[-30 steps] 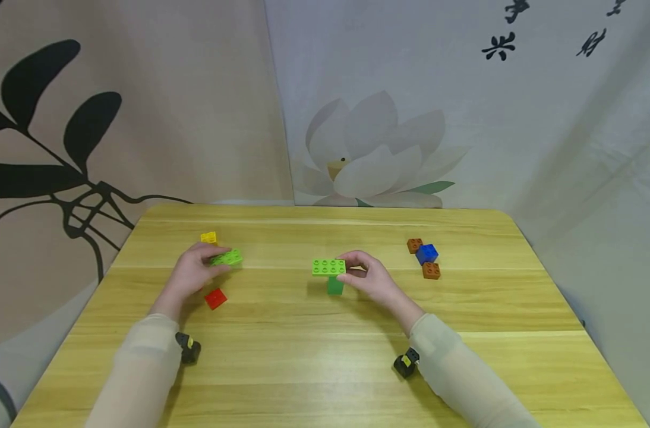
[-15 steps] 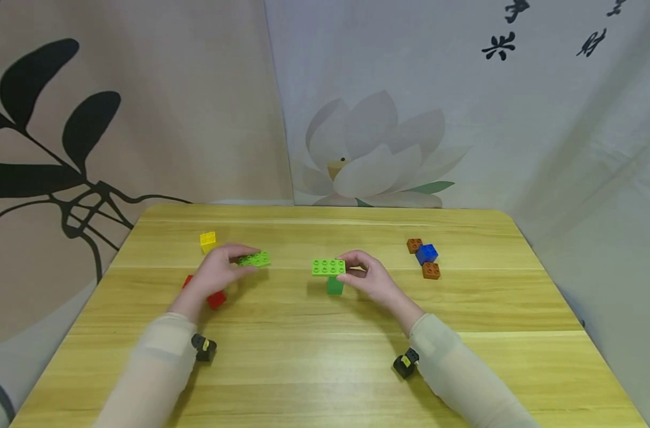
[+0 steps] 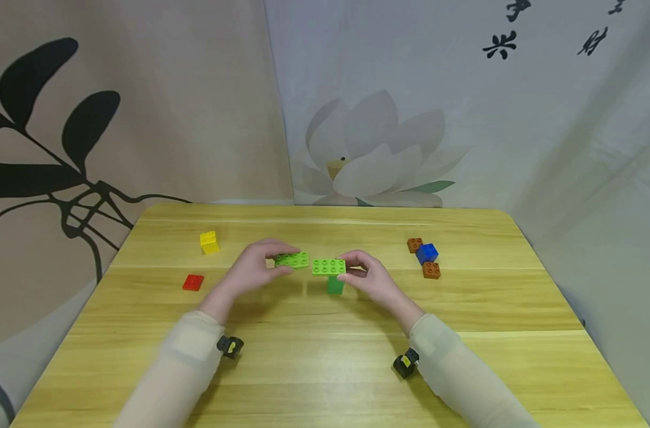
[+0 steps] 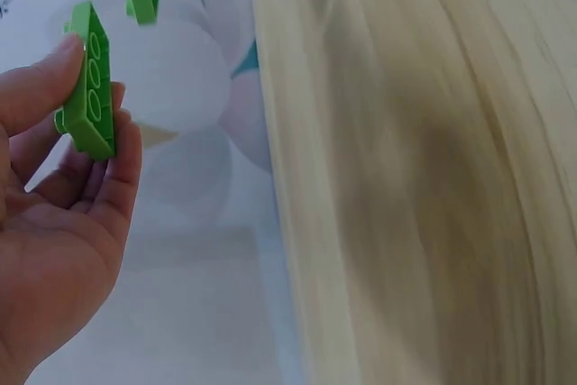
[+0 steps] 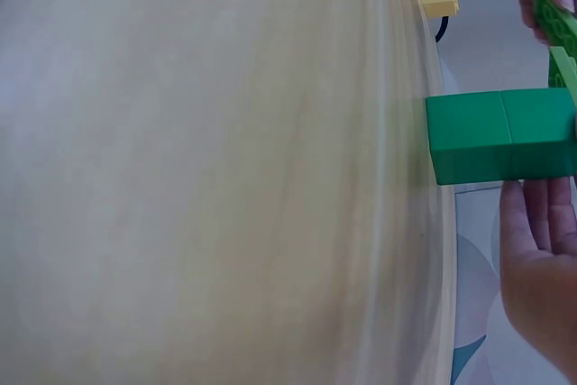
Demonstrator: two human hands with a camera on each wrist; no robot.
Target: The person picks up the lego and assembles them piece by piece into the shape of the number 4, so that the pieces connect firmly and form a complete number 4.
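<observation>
In the head view my left hand (image 3: 256,266) pinches a light green flat building brick (image 3: 293,260) between thumb and fingers, raised over the table. The left wrist view shows its hollow underside and the curled fingers (image 4: 126,155) behind it. Just right of it, a second light green flat brick (image 3: 328,267) tops a stack of two darker green bricks (image 5: 500,137), sticking out toward the left. My right hand (image 3: 373,278) grips this stack near its top from the right, partly hidden in the right wrist view. A small gap separates the two light green bricks.
On the left of the wooden table (image 3: 325,368) lie a yellow brick (image 3: 210,242) and a flat red brick (image 3: 193,282). At the right, a blue brick (image 3: 426,254) sits between two brown bricks (image 3: 431,270). A printed curtain (image 3: 389,89) hangs behind the table.
My left hand has carried its light green flat brick rightward, from near the yellow brick to beside the stack. The red brick is now uncovered. My right hand and the stack stay put.
</observation>
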